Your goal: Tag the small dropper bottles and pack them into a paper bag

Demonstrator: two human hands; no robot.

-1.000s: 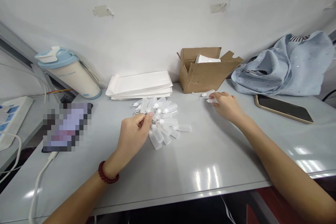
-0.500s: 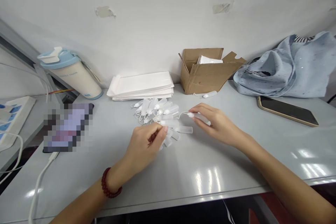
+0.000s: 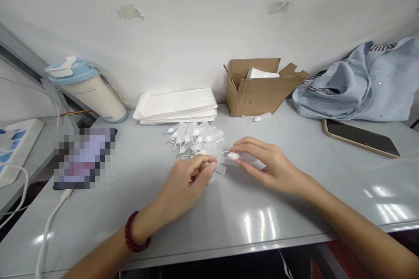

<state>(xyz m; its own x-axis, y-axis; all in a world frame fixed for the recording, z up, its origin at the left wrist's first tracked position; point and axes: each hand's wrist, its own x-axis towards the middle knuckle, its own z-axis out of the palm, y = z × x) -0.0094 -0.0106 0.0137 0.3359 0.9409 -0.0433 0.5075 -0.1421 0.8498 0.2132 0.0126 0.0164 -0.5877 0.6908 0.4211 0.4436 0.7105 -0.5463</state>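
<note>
My right hand (image 3: pixel 266 161) holds a small translucent plastic bottle (image 3: pixel 233 156) between thumb and fingers, its white cap facing left. From the cap a thin white cord (image 3: pixel 222 153) curves down to the fingertips of my left hand (image 3: pixel 193 178), which are pinched together on it. Just behind my left hand lies a pile of similar small bottles (image 3: pixel 199 133) with looped cords. A few bottles under and beside my left hand are partly hidden. One more loose bottle (image 3: pixel 262 117) rests in front of the cardboard box.
A stack of white paper sleeves (image 3: pixel 178 102) and an open cardboard box (image 3: pixel 255 96) stand along the wall. At left are a tumbler (image 3: pixel 94 96), a phone (image 3: pixel 87 157) on a cable and a power strip (image 3: pixel 19 148). At right lie a blue bag (image 3: pixel 369 87) and another phone (image 3: pixel 362 137).
My right hand has moved slightly down with the bottle, bringing its cap closer to my left fingers. My left hand has shifted a little right, to the cord.
</note>
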